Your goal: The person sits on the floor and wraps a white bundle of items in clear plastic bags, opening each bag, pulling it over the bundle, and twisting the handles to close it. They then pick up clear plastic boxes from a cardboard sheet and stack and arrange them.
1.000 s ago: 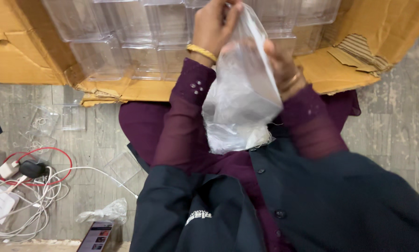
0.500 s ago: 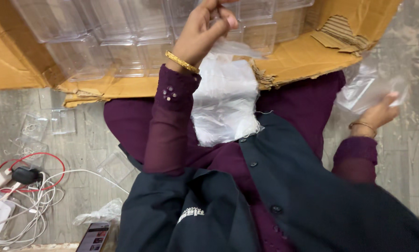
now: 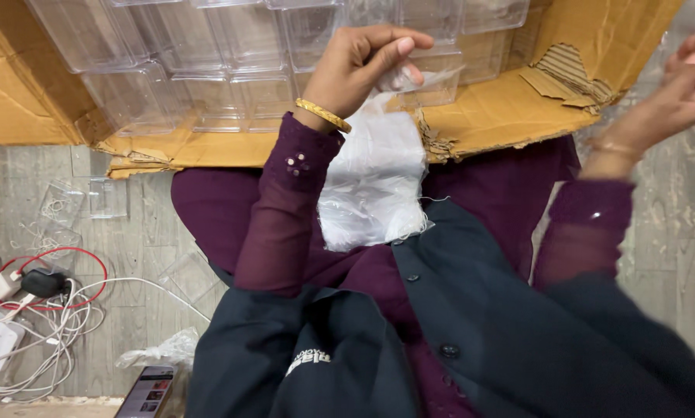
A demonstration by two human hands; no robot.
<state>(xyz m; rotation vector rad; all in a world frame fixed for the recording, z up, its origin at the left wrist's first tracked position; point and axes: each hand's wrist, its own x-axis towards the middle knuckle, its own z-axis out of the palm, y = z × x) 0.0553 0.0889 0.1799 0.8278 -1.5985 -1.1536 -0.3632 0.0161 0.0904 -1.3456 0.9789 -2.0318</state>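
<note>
The person sits on the floor [image 3: 130, 232] with a cardboard box [image 3: 518, 108] pulled up against their lap, its inside packed with clear plastic cases [image 3: 185, 62]. The left hand [image 3: 363, 62] is raised over the box edge, thumb and fingers pinched shut on the top of a clear plastic bag [image 3: 429, 77]. Below that hand a stack of thin whitish plastic bags [image 3: 374, 186] lies on the lap, on the purple cloth, touching the torn front edge of the box. The right hand [image 3: 684, 81] is lifted off to the side, over the floor and clear of the box; it is blurred, fingers loosely curled, and I cannot tell whether it holds anything. Both wrists carry a gold bangle [image 3: 324, 114]. On the floor to the person's left lie a few loose clear cases [image 3: 84, 203], a tangle of white and red cables [image 3: 45, 310] with chargers, a crumpled plastic wrapper [image 3: 161, 352] and a phone [image 3: 147, 391] with its screen lit.
</note>
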